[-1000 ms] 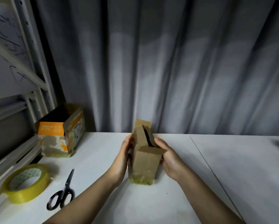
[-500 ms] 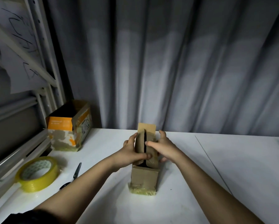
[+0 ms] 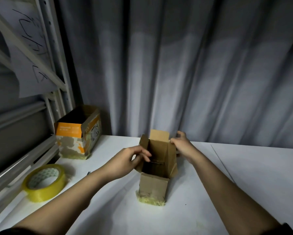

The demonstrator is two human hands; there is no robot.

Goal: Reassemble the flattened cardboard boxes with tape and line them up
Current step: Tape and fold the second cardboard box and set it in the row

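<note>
A small brown cardboard box [image 3: 153, 185] stands upright on the white table [image 3: 227, 192], its bottom wrapped in yellowish tape and its top flaps spread open. My left hand [image 3: 130, 160] pinches the left flap with curled fingers. My right hand [image 3: 181, 146] holds the right flap at its upper edge. A roll of yellow tape [image 3: 44, 182] lies at the table's left edge. An orange and brown box [image 3: 78, 133] with an open top stands at the back left.
The tip of a pair of scissors [image 3: 88, 173] shows behind my left forearm. A metal rack [image 3: 45, 92] with paper sheets stands at the left. A grey curtain [image 3: 193, 65] hangs behind the table. A seam [image 3: 222, 165] runs across the tabletop on the right.
Half a second ago both hands pressed the top flaps together. Now the flaps are pulled apart and the box's inside shows. My view has moved closer and lower.
</note>
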